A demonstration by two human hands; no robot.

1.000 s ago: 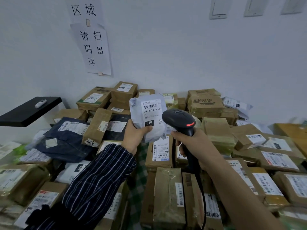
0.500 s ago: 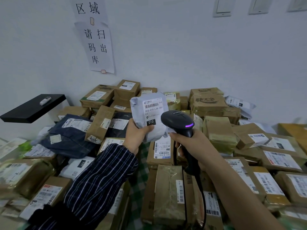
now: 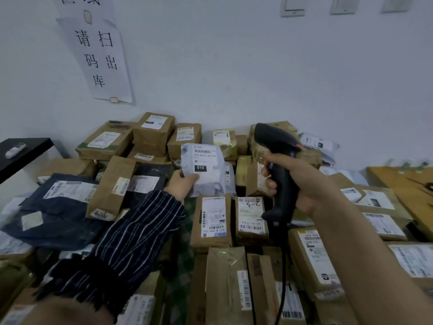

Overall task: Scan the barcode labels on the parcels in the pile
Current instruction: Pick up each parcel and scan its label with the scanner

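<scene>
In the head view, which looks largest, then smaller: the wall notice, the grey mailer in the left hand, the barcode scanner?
1. Wall notice, clearly largest.
2. Barcode scanner and grey mailer look about alike; the scanner may be nearer the camera, so I leave them unranked.

One handheld scanner (image 3: 278,160), one white mailer (image 3: 206,170) held up, two hands, three wall plates, and brown parcels too many to count.

Pretty dim, flat bluish light, soft shadows. Edges bend wide-angle; stuff below both hands (image 3: 181,184) (image 3: 302,184) smears blurry.
</scene>
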